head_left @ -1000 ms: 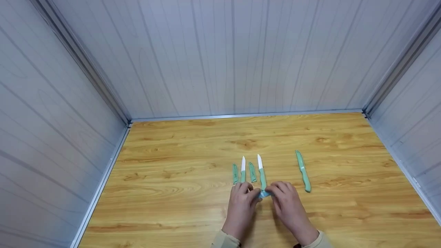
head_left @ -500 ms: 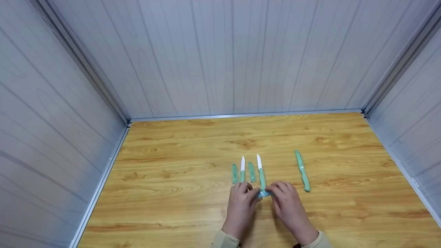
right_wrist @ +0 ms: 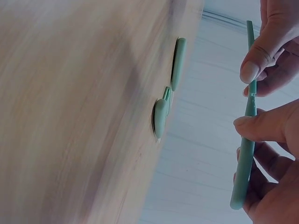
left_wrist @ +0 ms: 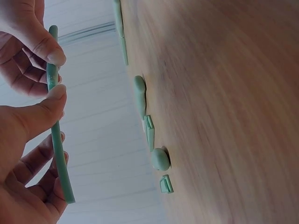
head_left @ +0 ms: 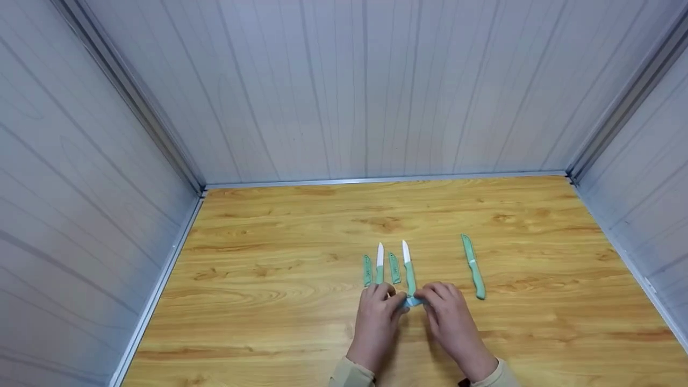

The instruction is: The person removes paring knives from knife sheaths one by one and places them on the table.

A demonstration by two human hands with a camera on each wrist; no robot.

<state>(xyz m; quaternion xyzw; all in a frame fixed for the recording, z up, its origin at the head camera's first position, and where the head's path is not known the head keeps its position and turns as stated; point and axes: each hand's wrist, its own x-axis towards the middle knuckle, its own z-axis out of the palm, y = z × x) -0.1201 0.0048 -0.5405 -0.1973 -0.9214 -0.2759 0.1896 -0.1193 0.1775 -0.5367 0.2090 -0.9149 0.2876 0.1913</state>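
Observation:
My left hand [head_left: 375,317] and right hand [head_left: 449,317] together hold a small green knife [head_left: 412,302] crosswise, above the tabletop. In the left wrist view, my left thumb and fingers pinch its narrow green sheath [left_wrist: 60,158]. The right wrist view has my right hand gripping the rounded handle [right_wrist: 243,172]. No bare blade shows on this knife. Beyond the hands lie two unsheathed knives with white blades, the left knife [head_left: 380,263] and the right knife [head_left: 409,269]. A loose green sheath [head_left: 367,270] and a second sheath [head_left: 394,267] lie beside them.
Off to the right lies another green knife [head_left: 473,267] with its sheath on. The wood-grain table [head_left: 269,322] ends at a pale panelled back wall [head_left: 344,97]. Similar panels stand at both sides.

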